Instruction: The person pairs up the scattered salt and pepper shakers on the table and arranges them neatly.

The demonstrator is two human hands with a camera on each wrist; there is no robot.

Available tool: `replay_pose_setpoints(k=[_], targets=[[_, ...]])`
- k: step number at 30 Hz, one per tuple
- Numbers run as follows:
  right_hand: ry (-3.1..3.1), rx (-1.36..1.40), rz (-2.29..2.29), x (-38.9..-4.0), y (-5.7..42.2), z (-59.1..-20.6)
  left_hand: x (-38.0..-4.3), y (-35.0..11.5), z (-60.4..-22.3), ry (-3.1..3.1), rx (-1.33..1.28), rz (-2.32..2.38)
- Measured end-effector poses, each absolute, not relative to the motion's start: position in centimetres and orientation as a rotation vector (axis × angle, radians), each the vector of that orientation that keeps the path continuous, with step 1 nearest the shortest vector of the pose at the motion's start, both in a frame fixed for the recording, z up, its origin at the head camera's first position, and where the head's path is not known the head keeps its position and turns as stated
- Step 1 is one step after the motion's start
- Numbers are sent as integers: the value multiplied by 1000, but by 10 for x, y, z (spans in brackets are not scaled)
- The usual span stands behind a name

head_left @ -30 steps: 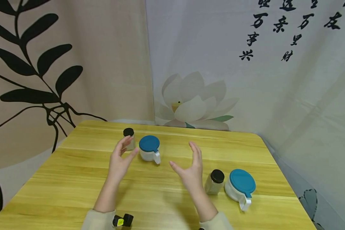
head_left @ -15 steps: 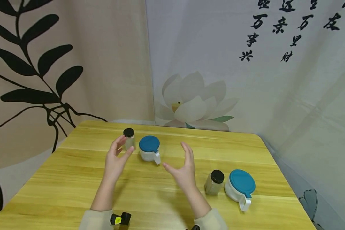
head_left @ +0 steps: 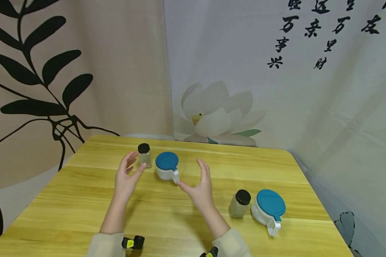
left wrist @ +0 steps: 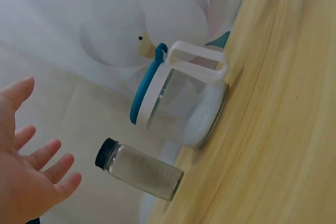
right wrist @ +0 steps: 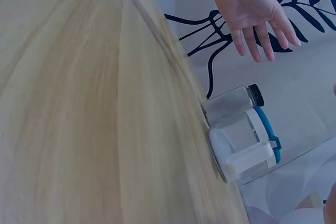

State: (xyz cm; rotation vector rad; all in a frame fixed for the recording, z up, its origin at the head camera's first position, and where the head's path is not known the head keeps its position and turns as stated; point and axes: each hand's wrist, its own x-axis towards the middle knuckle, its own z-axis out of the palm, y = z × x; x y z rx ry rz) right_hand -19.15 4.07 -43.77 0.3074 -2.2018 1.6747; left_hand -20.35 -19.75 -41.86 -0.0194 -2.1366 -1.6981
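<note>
left hand, right hand both slid toward 9 o'clock; fingers spread, gripping nothing. blue-lidded, white-handled round glass jug at right hand's 10 o'clock, my thumb now nearer; black-capped slim glass jar at left hand's 1 o'clock. looks like positioning only.

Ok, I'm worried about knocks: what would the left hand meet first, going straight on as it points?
Probably the far black-lidded jar, just ahead of the left hand; the gap in depth between them is hard to judge.
</note>
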Motion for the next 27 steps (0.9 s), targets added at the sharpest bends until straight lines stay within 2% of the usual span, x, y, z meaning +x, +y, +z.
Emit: replay_pose_setpoints(k=[27], targets=[[-2277, 231, 1756, -213, 21, -454, -223, -213, -440, -2161, 46, -1707]])
